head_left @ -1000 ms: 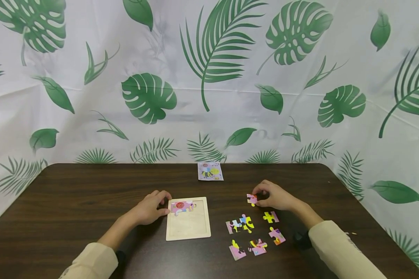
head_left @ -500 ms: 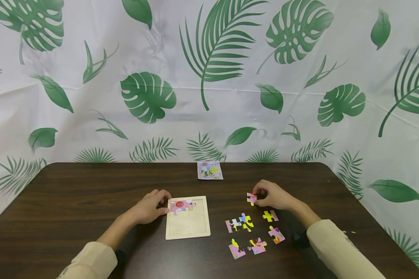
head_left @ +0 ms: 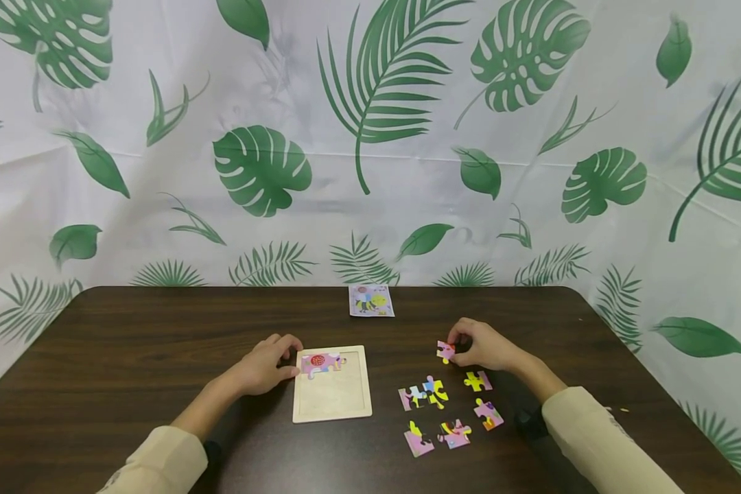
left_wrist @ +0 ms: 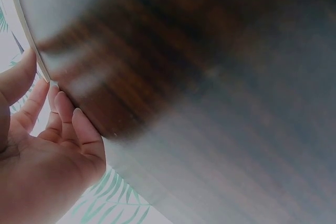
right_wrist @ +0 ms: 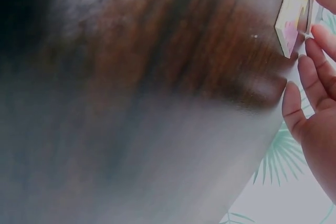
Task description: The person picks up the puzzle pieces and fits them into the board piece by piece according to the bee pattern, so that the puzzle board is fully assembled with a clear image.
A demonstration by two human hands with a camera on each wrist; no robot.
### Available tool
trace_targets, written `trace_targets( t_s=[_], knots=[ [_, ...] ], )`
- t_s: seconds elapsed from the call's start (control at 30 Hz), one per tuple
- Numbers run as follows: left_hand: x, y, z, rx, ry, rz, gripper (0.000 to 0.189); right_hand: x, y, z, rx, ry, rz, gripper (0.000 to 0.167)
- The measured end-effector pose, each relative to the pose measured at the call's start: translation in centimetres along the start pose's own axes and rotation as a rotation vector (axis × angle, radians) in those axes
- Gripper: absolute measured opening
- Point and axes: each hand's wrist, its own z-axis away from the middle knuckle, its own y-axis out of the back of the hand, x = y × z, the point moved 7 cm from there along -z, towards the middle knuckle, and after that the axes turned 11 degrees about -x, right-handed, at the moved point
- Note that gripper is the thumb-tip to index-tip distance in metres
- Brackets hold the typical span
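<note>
A square wooden puzzle tray point(head_left: 331, 401) lies on the dark table. Joined pink pieces point(head_left: 321, 363) with a red spotted shape sit in its upper left part. My left hand point(head_left: 265, 365) holds the tray at its upper left corner, thumb on the left edge and index finger at the corner. To the right, my right hand point(head_left: 489, 348) pinches a pink puzzle piece point(head_left: 445, 350) between thumb and index finger, at or just above the table. In the right wrist view the fingers point(right_wrist: 312, 82) are beside a yellow-and-pink piece point(right_wrist: 287, 24).
Several loose pieces lie near the right hand: a yellow one point(head_left: 478, 381), a pink one point(head_left: 488, 414), a cluster point(head_left: 423, 393) and two nearer pieces point(head_left: 418, 439). A picture card point(head_left: 371, 301) with a bee lies at the back edge. A leaf-patterned cloth point(head_left: 407, 199) hangs behind.
Both hands keep nearly the same place and hold. The whole view shifts slightly upward; the tray and the pieces stay where they were on the table.
</note>
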Motion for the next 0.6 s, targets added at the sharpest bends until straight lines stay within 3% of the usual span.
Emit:
trace_targets(
  t_s=[0.13,0.37,0.6],
  knots=[
    [-0.04,0.00,-0.05,0.001,0.001,-0.002,0.028,-0.29,0.10,0.15,0.016,0.048,0.007,0.021],
    [-0.15,-0.08,-0.16,-0.001,0.004,-0.006,0.028,0.40,-0.16,-0.03,-0.020,-0.052,0.017,0.022],
    [-0.14,-0.10,-0.11,0.000,0.006,-0.005,0.027,0.30,-0.03,0.05,-0.021,-0.065,0.005,0.023]
  ],
)
